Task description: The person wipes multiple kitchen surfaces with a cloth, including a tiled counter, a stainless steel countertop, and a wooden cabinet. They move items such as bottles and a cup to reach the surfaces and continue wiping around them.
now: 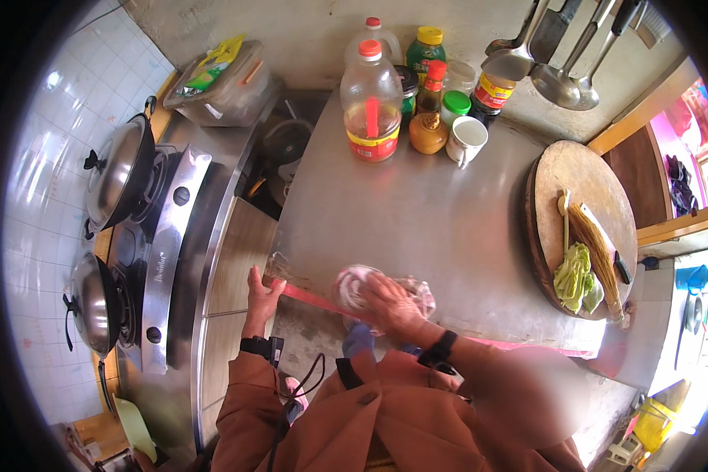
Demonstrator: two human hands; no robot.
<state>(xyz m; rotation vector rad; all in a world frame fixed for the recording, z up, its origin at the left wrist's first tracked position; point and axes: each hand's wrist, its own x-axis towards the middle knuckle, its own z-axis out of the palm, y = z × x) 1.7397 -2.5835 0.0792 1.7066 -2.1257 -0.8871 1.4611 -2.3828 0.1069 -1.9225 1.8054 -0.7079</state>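
Observation:
My right hand (392, 304) lies over a bunched, patterned cloth (354, 286) near the front edge of a metal-topped table (425, 218). The cloth pokes out on both sides of the palm, and the fingertips are slightly blurred. At the table's front left corner, my left hand (262, 298) has its thumb and fingers spread, with the thumb at the corner. Nothing shows in that hand. A red strip (310, 299) runs along the front edge between the two hands. Both wrists wear dark bands.
Along the back stand an oil bottle (371, 112), a white mug (466, 140), a brown pot (428, 133) and several jars. A round chopping board (584, 177) bears a knife (619, 265), a brush and leafy greens (575, 277). Ladles (557, 82) hang above. Left is a gas stove (171, 236) with lidded pans.

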